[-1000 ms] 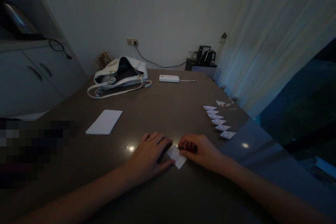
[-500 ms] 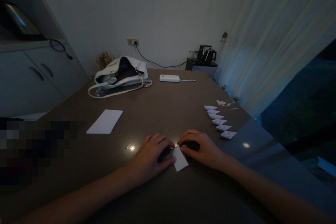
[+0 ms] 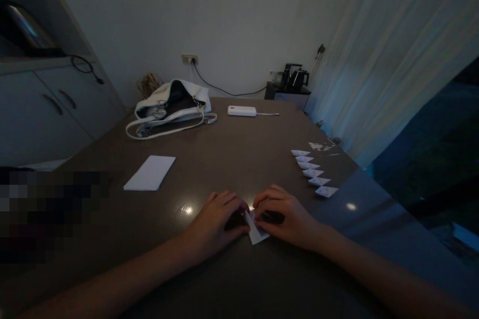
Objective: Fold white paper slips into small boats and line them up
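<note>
A small folded piece of white paper lies on the brown table in front of me, one flap partly lifted. My left hand pinches its left side, thumb and fingertips at the edge. From the right, my right hand has its curled fingers on the flap, hiding the upper right part of the paper. To the right stands a slanting row of several small folded paper boats. A stack of white paper rests to the left.
A white handbag sits at the table's far left, and a white power bank with a short cable lies at the back. Torn paper scraps are near the right edge, beside a sheer curtain.
My right fingers have moved slightly down and inward over the paper. Its right side, flat before, is now partly folded up. My left hand has barely moved.
</note>
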`<state>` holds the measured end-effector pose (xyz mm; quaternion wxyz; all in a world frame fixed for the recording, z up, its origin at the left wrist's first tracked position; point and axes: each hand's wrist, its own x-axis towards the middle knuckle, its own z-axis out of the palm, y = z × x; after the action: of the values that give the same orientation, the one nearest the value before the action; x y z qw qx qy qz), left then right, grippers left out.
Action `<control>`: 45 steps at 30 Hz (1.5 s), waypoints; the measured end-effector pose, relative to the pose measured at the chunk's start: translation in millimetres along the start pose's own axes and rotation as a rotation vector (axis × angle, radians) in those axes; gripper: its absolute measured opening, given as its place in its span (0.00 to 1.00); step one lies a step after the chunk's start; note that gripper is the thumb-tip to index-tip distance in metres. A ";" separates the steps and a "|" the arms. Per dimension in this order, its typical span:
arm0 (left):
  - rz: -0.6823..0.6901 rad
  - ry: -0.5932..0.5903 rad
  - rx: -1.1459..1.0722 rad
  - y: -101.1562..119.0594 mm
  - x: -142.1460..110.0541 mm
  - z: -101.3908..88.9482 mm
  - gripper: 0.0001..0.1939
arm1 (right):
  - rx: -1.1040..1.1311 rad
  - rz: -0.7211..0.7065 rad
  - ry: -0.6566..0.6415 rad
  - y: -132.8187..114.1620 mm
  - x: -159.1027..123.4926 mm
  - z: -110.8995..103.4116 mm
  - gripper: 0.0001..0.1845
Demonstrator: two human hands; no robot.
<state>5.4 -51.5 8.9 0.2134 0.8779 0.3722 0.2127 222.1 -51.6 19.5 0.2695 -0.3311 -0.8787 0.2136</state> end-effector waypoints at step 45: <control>-0.236 -0.005 -0.045 -1.5 2.8 -13.3 0.09 | -0.382 0.143 -0.127 -11.1 -5.1 7.4 0.22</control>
<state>-0.8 -45.6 19.6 0.2573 0.8235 0.4676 0.1924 215.6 -64.3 18.3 0.1298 -0.4235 -0.8928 0.0821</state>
